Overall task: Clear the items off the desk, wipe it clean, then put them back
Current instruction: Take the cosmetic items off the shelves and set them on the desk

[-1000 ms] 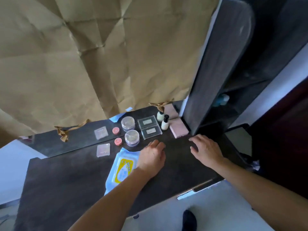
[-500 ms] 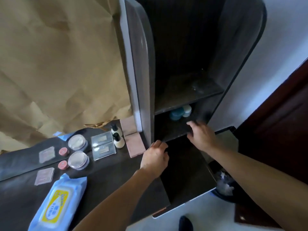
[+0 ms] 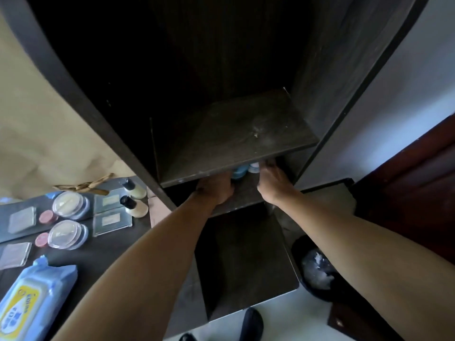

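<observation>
Wipes pack [image 3: 32, 306] near left on the desk [image 3: 103, 252], compacts [image 3: 65, 233] and small bottles [image 3: 134, 206] behind it. Farther right, left hand [image 3: 215, 190] and right hand [image 3: 273, 183] sit in the low shelf cubby [image 3: 246, 195] flanking a blue jar [image 3: 239, 172]; fingers hidden, grip can't be told.

One wipes pack [image 3: 32, 303], one round compact [image 3: 65, 233], one bottle [image 3: 135, 207] (mirror [image 3: 41, 203] doubles these), two shelf jars [image 3: 239, 171]

2 bare arms reach forward — left hand [image 3: 215, 190] and right hand [image 3: 273, 183] near each other, fingers mostly hidden.
</observation>
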Motion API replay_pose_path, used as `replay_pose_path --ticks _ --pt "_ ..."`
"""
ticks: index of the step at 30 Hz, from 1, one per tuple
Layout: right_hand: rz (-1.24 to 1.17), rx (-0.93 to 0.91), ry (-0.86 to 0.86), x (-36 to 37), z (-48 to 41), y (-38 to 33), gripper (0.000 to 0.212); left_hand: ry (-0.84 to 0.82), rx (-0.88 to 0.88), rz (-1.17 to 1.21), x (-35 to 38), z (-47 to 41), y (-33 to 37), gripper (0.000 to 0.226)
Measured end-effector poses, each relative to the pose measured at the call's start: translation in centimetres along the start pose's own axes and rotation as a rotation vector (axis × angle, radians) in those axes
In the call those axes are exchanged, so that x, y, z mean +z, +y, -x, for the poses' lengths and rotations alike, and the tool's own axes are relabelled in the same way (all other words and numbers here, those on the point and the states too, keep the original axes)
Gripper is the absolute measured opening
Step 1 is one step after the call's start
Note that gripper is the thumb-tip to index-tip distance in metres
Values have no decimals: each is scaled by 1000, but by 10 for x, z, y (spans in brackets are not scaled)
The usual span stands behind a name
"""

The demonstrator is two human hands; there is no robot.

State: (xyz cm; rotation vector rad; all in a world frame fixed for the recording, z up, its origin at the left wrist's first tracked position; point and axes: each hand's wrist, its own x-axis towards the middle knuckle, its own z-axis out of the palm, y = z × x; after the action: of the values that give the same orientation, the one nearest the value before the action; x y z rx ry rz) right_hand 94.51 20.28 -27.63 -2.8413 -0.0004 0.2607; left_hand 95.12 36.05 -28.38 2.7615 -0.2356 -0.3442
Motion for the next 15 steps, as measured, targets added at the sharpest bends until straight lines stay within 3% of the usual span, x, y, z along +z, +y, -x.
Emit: replay_pose_path --ticks 6,15 --pt "-17 -54 -1 8 -16 2 56 71 15 34 3 0 -2 57" --pt "5 -156 130 12 -6 8 58 103 -59 78 9 46 4 68"
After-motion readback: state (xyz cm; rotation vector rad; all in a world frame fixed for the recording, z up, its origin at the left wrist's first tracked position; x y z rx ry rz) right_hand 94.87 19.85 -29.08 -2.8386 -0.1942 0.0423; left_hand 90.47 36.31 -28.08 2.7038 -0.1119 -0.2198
